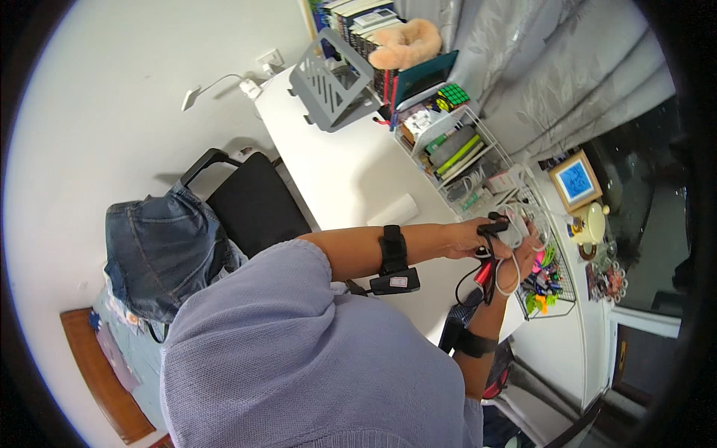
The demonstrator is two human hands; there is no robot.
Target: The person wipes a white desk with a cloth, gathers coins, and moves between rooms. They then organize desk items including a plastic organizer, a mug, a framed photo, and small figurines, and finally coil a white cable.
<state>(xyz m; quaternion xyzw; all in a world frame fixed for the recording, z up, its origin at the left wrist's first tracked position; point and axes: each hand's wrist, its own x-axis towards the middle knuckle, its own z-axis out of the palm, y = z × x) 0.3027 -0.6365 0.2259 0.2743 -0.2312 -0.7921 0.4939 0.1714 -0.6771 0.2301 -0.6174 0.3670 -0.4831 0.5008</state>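
Note:
Both my hands meet at the right, over the near side of a wire basket (569, 300) on the desk. The fingers of my left hand (464, 239) are closed on a tangle of cables, with a black cable (458, 287) looping below it. Facing it, my right hand (523, 267) is closed on a white cable (510, 290), which curves down between the hands. A small red cylindrical thing (484, 273) hangs among the cables; its kind is unclear. Fingertips are partly hidden by the cables.
On the white desk (321, 164) stand a grey laptop stand (328, 86), books (358, 22) and a wire shelf (455, 145) with stationery. A framed blue picture (575, 181) and a cream mug (592, 224) sit on the sill. A black chair (258, 198) is at the left.

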